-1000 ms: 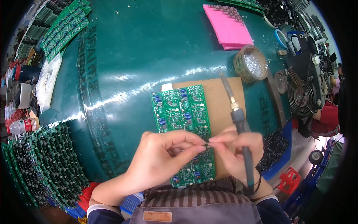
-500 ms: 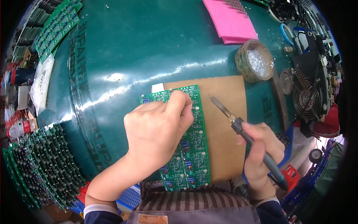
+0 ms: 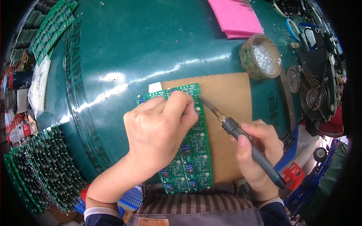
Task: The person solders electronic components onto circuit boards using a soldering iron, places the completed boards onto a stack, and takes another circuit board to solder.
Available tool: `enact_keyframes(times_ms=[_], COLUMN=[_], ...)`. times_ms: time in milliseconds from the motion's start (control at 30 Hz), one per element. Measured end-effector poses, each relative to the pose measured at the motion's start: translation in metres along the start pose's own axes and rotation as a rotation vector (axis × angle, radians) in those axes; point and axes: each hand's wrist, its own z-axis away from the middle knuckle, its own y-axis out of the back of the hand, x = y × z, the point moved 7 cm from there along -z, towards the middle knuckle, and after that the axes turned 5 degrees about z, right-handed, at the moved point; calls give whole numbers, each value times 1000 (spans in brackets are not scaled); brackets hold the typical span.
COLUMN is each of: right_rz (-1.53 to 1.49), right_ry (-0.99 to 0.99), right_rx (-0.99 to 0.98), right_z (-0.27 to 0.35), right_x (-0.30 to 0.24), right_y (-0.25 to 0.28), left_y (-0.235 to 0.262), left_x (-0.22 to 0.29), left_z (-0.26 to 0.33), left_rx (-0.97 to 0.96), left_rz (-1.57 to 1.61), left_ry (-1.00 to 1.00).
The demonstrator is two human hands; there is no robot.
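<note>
On the glossy green desk [image 3: 124, 45], the left hand [image 3: 158, 128] presses curled fingers on a green circuit board [image 3: 192, 158] lying over a brown mat [image 3: 230, 94] at the near edge, while the right hand [image 3: 260, 150] grips a soldering iron [image 3: 233, 130].

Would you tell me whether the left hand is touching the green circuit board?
Touching. The head view shows the left hand lying on the green circuit board, fingertips pressed at its top edge.

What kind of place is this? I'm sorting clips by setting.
Probably an electronics soldering bench. The right hand holds a soldering iron at a green circuit board panel that the left hand presses down. More boards are stacked at the left, and a small fan stands at the right.
</note>
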Motion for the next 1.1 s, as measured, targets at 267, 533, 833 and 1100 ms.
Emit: enact_keyframes(times_ms=[267,533,833,1100], right_rz=[76,65,77,338], right_ry=[191,170,209,159], right_rx=[17,22,3,635], right_z=[-2,-4,-4,3], right_x=[-13,-11,-18,32], right_y=[-1,-3,1,70], left_y=[0,-1,-2,-1], left_x=[1,-4,8,17], left_z=[-1,-3,0,1], left_rx=[-41,-21,-76,-164], left_rz=[1,93,-56,15], left_ry=[-2,11,4,23])
